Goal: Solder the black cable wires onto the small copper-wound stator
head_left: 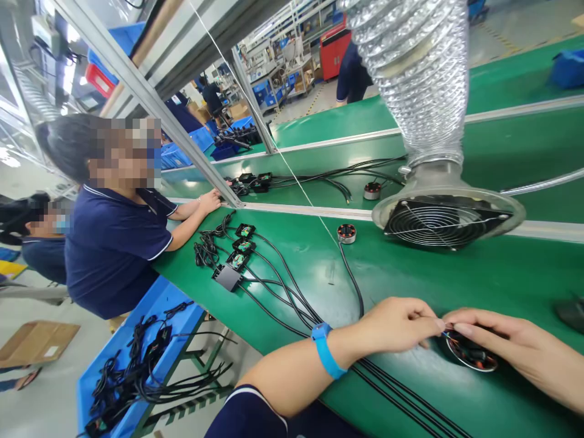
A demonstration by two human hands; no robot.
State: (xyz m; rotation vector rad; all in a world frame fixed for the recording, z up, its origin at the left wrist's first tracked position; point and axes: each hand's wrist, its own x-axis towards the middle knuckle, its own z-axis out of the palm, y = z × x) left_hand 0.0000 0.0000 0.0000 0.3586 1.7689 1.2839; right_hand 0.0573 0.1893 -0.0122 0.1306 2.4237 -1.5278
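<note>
Green tabletop: wire work in hand, apparently unfinished

Your left hand and right hand, grips narrow, pinch fine wires at the motor, nearer you than the fan hood. Left of that hood, three circuit boxes lie uncovered; one grey box looks covered, judged further along.

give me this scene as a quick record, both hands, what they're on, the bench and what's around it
left hand: blue strap on wrist, fingers pinching thin coloured wires
right hand: fingertips at the same wires, by a round part; exact grip unclear
bench: green, with black cables
open boxes: three, black, green boards inside
overhead: silver duct, fan at its mouth
far left: co-worker in navy shirt; blue bin
</note>
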